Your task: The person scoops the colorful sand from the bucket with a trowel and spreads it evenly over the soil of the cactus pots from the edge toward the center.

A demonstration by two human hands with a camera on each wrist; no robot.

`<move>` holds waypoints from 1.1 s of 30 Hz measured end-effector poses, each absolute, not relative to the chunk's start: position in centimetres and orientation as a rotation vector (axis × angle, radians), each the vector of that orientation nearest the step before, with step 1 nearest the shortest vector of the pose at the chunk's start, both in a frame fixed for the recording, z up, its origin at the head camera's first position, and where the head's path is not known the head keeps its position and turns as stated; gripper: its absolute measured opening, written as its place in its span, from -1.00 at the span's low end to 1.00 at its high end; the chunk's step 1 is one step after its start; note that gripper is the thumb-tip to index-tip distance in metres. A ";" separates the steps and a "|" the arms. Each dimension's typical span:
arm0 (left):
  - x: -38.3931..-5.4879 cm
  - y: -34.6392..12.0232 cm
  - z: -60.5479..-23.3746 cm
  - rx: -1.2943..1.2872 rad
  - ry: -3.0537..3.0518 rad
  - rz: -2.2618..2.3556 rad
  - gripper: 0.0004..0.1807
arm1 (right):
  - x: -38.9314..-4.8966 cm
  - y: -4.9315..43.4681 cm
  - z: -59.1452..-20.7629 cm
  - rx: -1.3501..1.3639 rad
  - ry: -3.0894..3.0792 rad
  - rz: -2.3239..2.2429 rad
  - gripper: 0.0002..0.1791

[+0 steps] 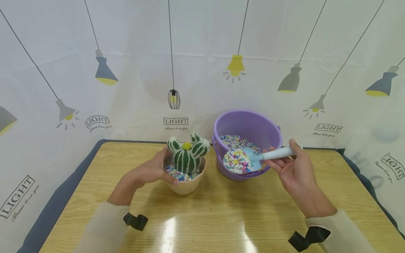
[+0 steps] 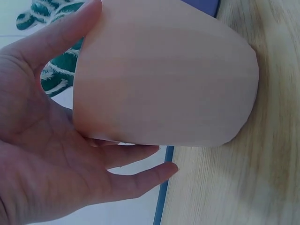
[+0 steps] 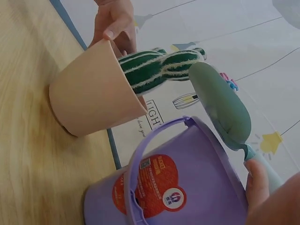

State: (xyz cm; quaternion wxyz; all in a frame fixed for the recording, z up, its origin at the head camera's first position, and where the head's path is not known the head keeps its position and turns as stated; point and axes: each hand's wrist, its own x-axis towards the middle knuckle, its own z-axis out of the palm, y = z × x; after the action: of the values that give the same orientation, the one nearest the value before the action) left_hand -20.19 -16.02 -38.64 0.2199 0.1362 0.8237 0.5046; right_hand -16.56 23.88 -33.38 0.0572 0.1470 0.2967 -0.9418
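- Backdrop (image 1: 202,35), printed with hanging lamps: along 12 o'clock in the head view, round toward 9 and 3.
- Counter (image 1: 196,221), wood-patterned and glossy, carrying the pot and bucket.
- Purple bucket (image 1: 257,128): between 2 and 3 o'clock from the pot, just beside it, with small multicoloured pieces (image 1: 238,141) inside.
- Beige pot (image 1: 183,189): on the counter, at 9 to 8 o'clock from the bucket.
- Pale blue scoop (image 1: 261,157): level above the bucket's near rim, bowl pointing to 9 o'clock, handle to 3.
- Of the hands, the left hand (image 1: 153,170) grips the pot's rim from 9 o'clock, thumb on the near side.
- The right hand (image 1: 295,174) holds the scoop's handle at 4 o'clock from the bucket, thumb on top, fingers beneath.
- Green-and-white cactus (image 1: 186,160): upright in the pot, side arms at 10 and 1 o'clock, yellow flower (image 1: 187,146) near its top.
- Red label (image 3: 154,185): on the bucket's outer wall, seen from the right wrist.
- Multicoloured pebbles (image 1: 236,161): heaped in the scoop; similar ones surround the cactus's base.
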 end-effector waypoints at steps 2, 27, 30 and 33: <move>-20.2 -16.1 -38.7 0.391 2.268 1.403 0.35 | -16.3 23.6 -33.5 0.444 0.903 -2.855 -0.43; -18.7 -14.9 -38.3 0.329 2.461 1.249 0.41 | -14.3 20.7 -35.0 0.414 1.028 -2.858 -0.52; -18.9 -15.3 -38.4 0.365 2.412 1.257 0.40 | -14.2 20.4 -35.2 0.422 1.038 -2.859 -0.48; -19.1 -15.6 -38.3 0.385 2.381 1.244 0.42 | -14.1 20.0 -35.4 0.420 1.036 -2.864 -0.47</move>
State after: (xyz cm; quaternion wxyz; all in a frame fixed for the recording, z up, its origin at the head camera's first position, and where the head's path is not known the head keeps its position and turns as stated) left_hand -19.06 -15.58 -38.33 0.2120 0.1388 0.8574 0.4481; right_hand -14.09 20.03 -35.37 0.0335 0.1366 0.3367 -0.9311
